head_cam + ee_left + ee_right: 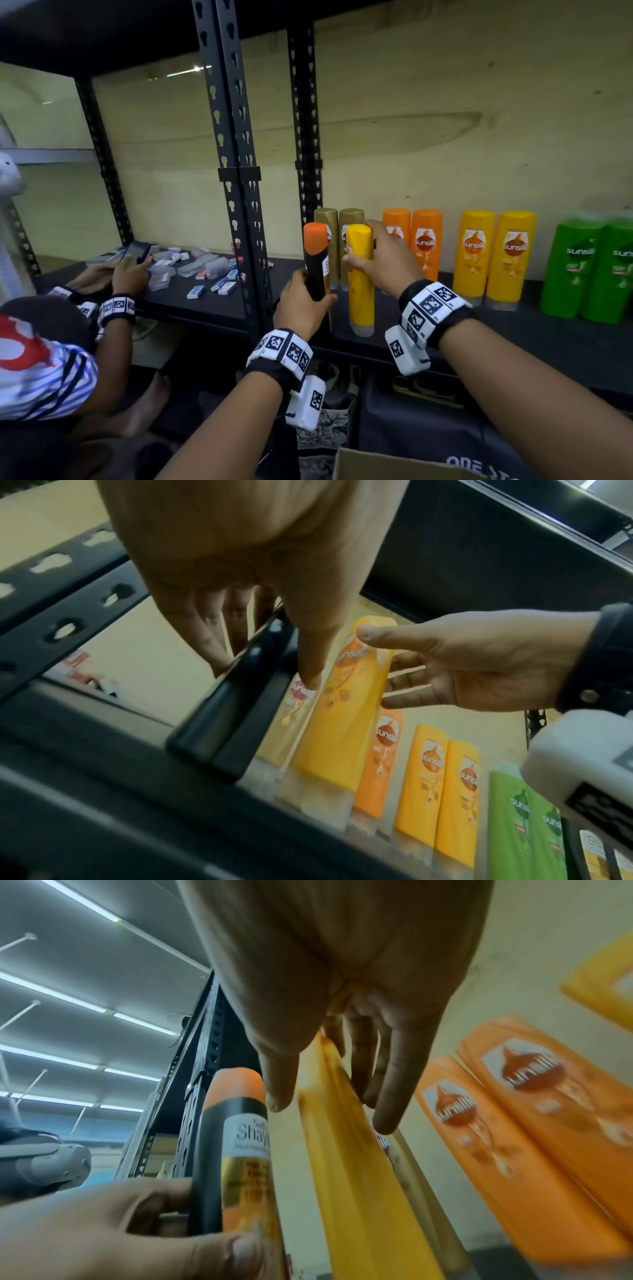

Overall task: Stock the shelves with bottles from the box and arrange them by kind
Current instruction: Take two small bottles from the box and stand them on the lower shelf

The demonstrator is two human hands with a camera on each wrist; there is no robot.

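Note:
My left hand (310, 294) grips the lower body of a black bottle with an orange cap (315, 253), upright at the left end of the black shelf (513, 329). The right wrist view shows the black bottle (236, 1150) and the left hand's thumb across it. My right hand (359, 246) grips a yellow Sunsilk bottle (359, 284) near its top, thumb in front and fingers behind, clear cap down at the shelf's front. In the left wrist view this yellow bottle (342, 710) stands beside the black one. Behind stand two gold bottles (337, 219), two orange (426, 240), two yellow (493, 253) and two green (589, 270).
Black perforated uprights (239, 171) stand just left of my left hand. Beyond them another person's hands (130, 274) work among several small boxes (205, 270) on the neighbouring shelf. A cardboard box edge (376, 466) and a dark bag (428, 428) lie below.

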